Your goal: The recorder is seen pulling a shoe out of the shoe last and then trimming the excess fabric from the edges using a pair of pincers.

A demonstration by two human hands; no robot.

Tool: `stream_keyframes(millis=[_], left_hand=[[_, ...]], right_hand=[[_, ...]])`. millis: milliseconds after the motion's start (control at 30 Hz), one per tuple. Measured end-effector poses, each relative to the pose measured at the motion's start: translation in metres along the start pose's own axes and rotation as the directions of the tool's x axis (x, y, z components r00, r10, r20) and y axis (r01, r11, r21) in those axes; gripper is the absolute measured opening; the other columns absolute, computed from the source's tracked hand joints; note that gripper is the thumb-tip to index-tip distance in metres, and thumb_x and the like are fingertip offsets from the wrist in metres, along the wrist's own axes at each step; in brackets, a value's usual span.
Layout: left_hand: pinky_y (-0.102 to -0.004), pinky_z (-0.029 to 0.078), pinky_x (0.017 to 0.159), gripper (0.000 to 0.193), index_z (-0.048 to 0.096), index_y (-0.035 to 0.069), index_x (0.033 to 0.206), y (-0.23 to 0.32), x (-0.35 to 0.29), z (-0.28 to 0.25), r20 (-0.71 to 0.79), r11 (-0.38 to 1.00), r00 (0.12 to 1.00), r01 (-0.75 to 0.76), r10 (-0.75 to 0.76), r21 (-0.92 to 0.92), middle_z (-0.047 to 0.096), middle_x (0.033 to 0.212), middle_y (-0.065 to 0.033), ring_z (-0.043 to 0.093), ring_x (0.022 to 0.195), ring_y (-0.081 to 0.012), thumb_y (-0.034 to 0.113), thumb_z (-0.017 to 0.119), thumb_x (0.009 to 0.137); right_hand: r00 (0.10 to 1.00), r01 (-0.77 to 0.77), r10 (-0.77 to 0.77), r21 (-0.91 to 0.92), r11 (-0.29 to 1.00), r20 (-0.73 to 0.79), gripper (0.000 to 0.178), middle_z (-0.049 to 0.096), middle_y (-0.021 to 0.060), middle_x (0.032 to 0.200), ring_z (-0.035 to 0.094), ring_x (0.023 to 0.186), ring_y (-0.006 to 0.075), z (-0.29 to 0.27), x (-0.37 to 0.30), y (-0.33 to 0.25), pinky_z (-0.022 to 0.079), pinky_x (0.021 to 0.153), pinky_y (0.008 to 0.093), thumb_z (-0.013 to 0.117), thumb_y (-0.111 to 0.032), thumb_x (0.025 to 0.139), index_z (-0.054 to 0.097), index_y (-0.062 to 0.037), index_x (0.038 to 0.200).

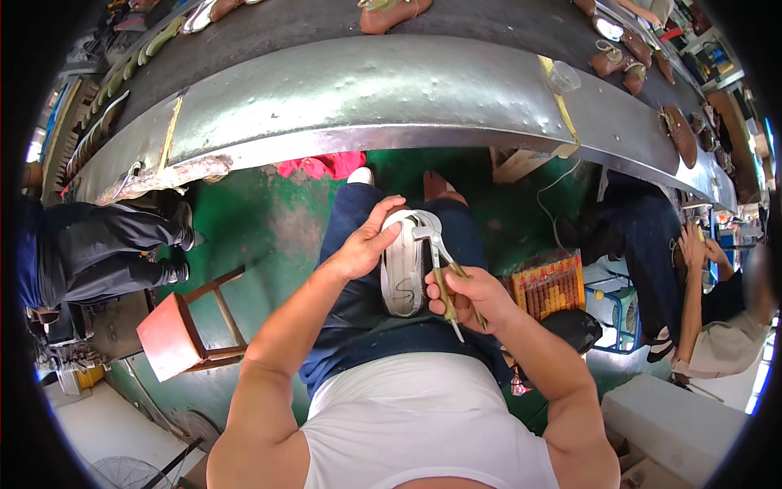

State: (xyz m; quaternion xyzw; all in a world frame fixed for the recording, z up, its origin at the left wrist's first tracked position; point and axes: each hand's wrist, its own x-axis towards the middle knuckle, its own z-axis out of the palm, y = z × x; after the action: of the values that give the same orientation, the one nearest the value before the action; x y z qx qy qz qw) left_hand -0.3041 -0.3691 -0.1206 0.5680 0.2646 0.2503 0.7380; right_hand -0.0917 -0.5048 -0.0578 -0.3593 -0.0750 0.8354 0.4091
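An upside-down shoe [401, 281] lies lengthwise over my lap, its pale sole facing up with a dark hand-drawn mark near the heel. A pale, loose edge curves round its toe end. My left hand [364, 244] is closed on the toe end, the thumb pressing on top. In my right hand [471, 295] is a pair of lasting pincers [432, 234] with a silvery head and yellowish-green handles. The pincers' head lies at the right side of the toe, against the pale edge. Whether the jaws grip that edge I cannot make out.
Ahead runs a metal-edged conveyor bench [358, 90] carrying brown shoes [394, 15]. A wooden stool [173, 336] stands left, a beaded seat mat [547, 287] right. One person [114, 253] is at the left, another [725, 326] at the right. A red cloth [324, 165] lies under the bench.
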Motion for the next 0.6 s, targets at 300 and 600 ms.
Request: stream_keyframes(millis=[300,600], left_hand=[[-0.0337,0.034,0.11,0.058,0.025,0.008,0.152,-0.005,0.007,0.005,-0.087,0.964,0.995,0.072,-0.051,0.256,0.051,0.138,-0.0127,0.046,0.13,-0.0227,0.032,0.047,0.104],[-0.0321,0.039,0.107,0.041,0.05,0.006,0.138,-0.033,0.018,-0.002,-0.211,0.974,0.977,0.013,0.036,0.228,0.054,0.136,-0.0133,0.052,0.125,-0.0227,0.014,0.057,0.098]], right_hand=[[0.972,0.127,-0.234,-0.798,0.589,-0.018,0.021,0.066,0.0075,0.081,0.062,0.069,0.0149,-0.013,0.009,-0.016,0.052,0.064,0.0297,0.058,-0.016,0.093,0.062,0.0006,0.104],[0.833,0.155,-0.551,-0.977,0.148,0.049,0.022,0.065,0.0191,0.08,0.065,0.072,0.0354,-0.048,0.047,0.021,0.051,0.068,0.0423,0.059,-0.017,0.095,0.058,0.0026,0.105]])
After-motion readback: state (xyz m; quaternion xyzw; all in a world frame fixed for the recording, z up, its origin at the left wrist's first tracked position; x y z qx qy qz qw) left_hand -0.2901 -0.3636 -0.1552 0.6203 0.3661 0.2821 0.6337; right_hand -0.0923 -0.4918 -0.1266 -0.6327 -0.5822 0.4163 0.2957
